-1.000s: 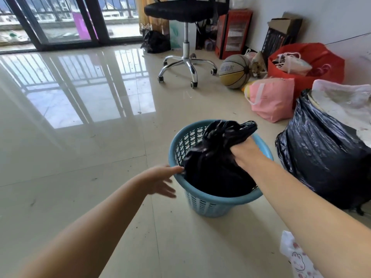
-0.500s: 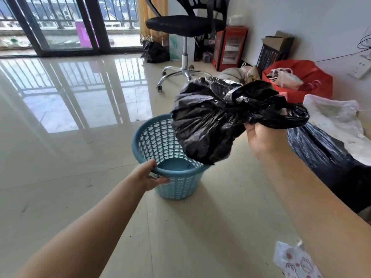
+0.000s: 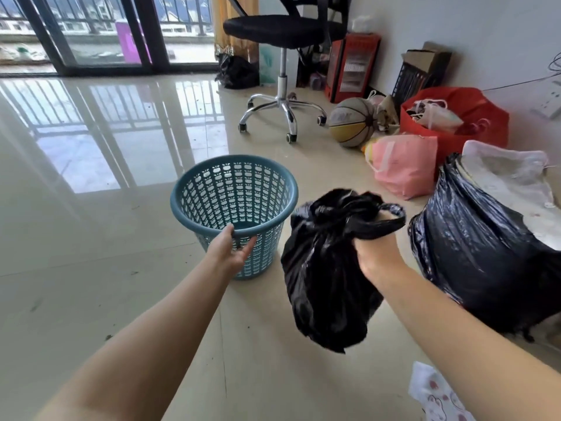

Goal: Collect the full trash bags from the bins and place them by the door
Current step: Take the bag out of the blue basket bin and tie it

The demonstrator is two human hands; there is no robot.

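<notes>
Black plastic fills the middle of the view: a tied trash bag (image 3: 328, 268) hangs clear of the floor from the right hand (image 3: 375, 253), whose fingers are curled tight round the bag's gathered neck just under its loop handle. The bag is outside the bin, to the right of it and nearer the camera.

The bin (image 3: 233, 205) is a blue perforated plastic basket standing upright on the glossy tiled floor (image 3: 91, 253), and nothing shows inside it. The left hand (image 3: 232, 253) meets its near rim, thumb up against the rim's edge and fingers reaching along the outer wall; whether it truly grips the rim or only rests there is hard to tell, though the fingers look fairly straight.

To the right of the held bag sits a much larger black sack (image 3: 473, 253), open at the top with pale material showing in it. Behind that stand a pink bag (image 3: 403, 164) and a red bag (image 3: 473, 117), with a basketball (image 3: 352, 121) just left of them. A black office chair (image 3: 282, 34) on a chrome wheeled base stands further back, near a red heater (image 3: 352, 66) against the wall. Sliding glass doors (image 3: 100, 31) run across the far left.
</notes>
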